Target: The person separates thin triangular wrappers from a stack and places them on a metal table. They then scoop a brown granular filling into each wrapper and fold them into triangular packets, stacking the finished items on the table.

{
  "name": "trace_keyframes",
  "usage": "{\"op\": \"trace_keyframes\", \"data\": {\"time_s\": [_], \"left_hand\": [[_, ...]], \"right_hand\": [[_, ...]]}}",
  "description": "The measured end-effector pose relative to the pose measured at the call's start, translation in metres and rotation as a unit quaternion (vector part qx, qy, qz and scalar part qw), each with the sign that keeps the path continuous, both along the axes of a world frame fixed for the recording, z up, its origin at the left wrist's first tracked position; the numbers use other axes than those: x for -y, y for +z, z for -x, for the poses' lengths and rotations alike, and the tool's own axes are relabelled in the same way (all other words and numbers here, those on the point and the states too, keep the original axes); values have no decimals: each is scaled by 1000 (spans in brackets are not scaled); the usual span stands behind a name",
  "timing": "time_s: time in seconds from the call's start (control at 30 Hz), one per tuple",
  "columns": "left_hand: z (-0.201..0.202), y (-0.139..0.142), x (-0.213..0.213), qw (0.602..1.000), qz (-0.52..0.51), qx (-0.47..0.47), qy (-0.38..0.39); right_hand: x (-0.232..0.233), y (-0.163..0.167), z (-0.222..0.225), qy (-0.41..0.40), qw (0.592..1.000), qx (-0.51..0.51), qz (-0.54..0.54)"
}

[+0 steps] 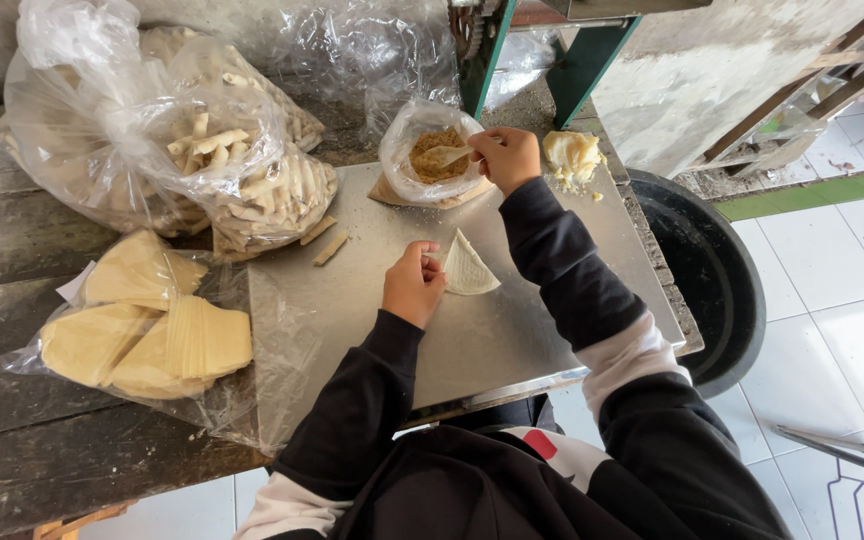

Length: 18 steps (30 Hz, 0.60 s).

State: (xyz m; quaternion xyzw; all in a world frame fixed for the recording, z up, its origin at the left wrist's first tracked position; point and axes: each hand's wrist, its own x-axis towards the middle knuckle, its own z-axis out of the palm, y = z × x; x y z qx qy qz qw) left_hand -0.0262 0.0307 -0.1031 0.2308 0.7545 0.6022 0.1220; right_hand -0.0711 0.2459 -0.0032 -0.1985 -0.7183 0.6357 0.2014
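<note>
Head view: the left hand pinches the edge of a pale triangular dough wrapper lying on the metal sheet that covers the wooden bench. The right hand is closed on a small spoon dipped into an open clear bag of brown crumbly filling — just beyond the wrapper. At the left, 1 clear bag holds stacked yellow wrappers; 2 larger bags hold rolled pieces. A yellowish dough lump sits right. The black tub is partly hidden by the bench — its inside cannot be made out.
</note>
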Motion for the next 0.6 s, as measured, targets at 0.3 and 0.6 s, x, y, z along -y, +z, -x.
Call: {"op": "trace_keyframes", "data": {"time_s": [0.3, 0.6], "left_hand": [[-1, -13, 0, 1000, -10, -3, -6], [0, -22, -4, 1000, -1, -2, 0]], "right_hand": [[-33, -19, -73, 6, 984, -32, 176], [0, -82, -162, 7, 995, 58, 85]]}}
